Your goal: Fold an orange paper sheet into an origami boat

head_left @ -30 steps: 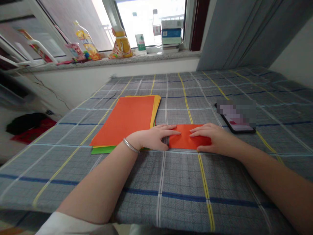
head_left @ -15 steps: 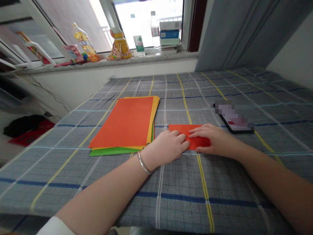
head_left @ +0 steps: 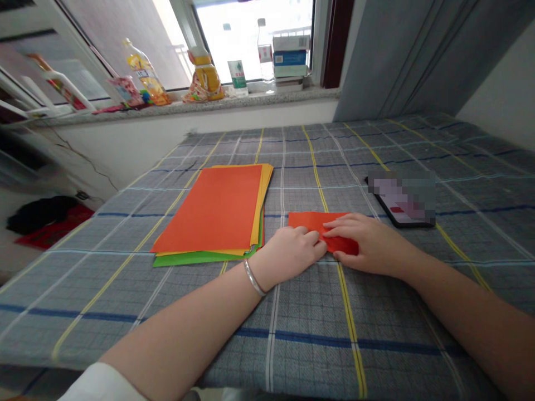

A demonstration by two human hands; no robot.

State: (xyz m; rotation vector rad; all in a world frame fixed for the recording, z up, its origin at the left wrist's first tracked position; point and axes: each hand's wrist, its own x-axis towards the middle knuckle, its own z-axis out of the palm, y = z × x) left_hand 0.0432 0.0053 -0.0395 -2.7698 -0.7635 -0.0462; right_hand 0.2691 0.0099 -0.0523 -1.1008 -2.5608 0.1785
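We see the small orange paper (head_left: 305, 220) lying flat on the plaid cloth (head_left: 309, 303), its far edge and far left corner in the open, its near edge partly hidden under our fingers. A strip of cloth separates its left edge from the paper stack (head_left: 213, 209), and more cloth spreads out between us and the near edge of the surface. The phone (head_left: 395, 214) lies beyond our right hand (head_left: 363, 239), apart from it. Our left hand (head_left: 292, 250) meets the near left part of the small paper with its fingers curled and bunched; we cannot tell whether that grip pinches anything. Our right hand's grip is spread over the paper's right part, fingers on top and the thumb held away from them near the close edge. We count two hands, one bracelet (head_left: 253, 277), one phone, one small paper and one stack, whose sheets show at least three colours: orange, yellow and green. The stack's sheets are smooth, rectangular and slightly fanned; the bracelet is a shiny, silvery band; the cloth is woven grey with yellow, white and blue stripes; the phone is a dark-edged slab.
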